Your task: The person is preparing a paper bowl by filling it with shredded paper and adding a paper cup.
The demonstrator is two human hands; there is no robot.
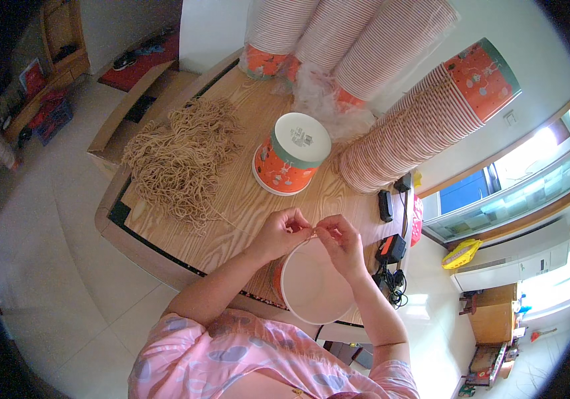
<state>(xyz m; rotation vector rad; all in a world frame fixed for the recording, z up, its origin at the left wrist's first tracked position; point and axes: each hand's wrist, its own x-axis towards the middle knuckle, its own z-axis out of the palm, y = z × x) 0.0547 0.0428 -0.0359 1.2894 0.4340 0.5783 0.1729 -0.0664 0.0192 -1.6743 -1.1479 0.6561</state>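
My left hand (285,233) and my right hand (340,243) meet fingertip to fingertip over the far rim of a white-lined paper bucket (315,286). Both are closed in a pinch on what looks like a short bit of tan string (313,233), mostly covered by my fingers. The bucket's mouth faces up, tilted toward me, close to the table's near edge. Just beyond my hands, an orange paper bucket (285,169) with a green band stands upside down, its white base up. Left of it lies a loose, tangled heap of tan string (182,159).
A tall nested stack of buckets (418,123), with string along its side, leans at the right. More stacks in clear plastic (391,50) stand at the back. Black adapters (390,249) and a coiled cable (393,286) lie along the right edge of the wooden table (225,249).
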